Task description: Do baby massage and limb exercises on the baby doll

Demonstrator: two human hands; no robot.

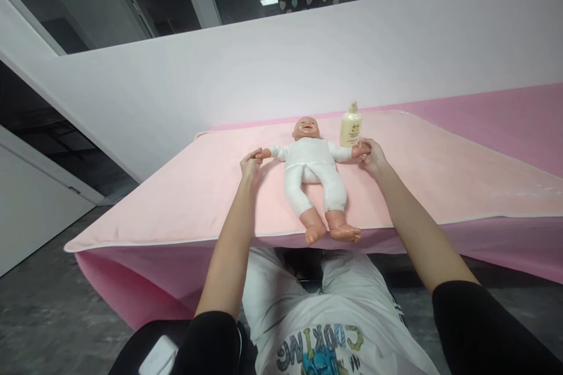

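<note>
A baby doll with a white cloth body lies on its back on a light pink blanket. Its head is toward the wall, its feet point at me, and both arms are stretched sideways. My left hand is closed on the doll's hand at the left. At the right, my right hand grips the doll's other hand, with the fingers partly hiding it. Just behind that hand stands a pale yellow pump bottle, upright and beside the doll's arm.
Under the blanket a darker pink cloth covers the table and hangs over its front edge. A white wall with dark glass above it rises behind. Low at the left, a white object lies on a black surface.
</note>
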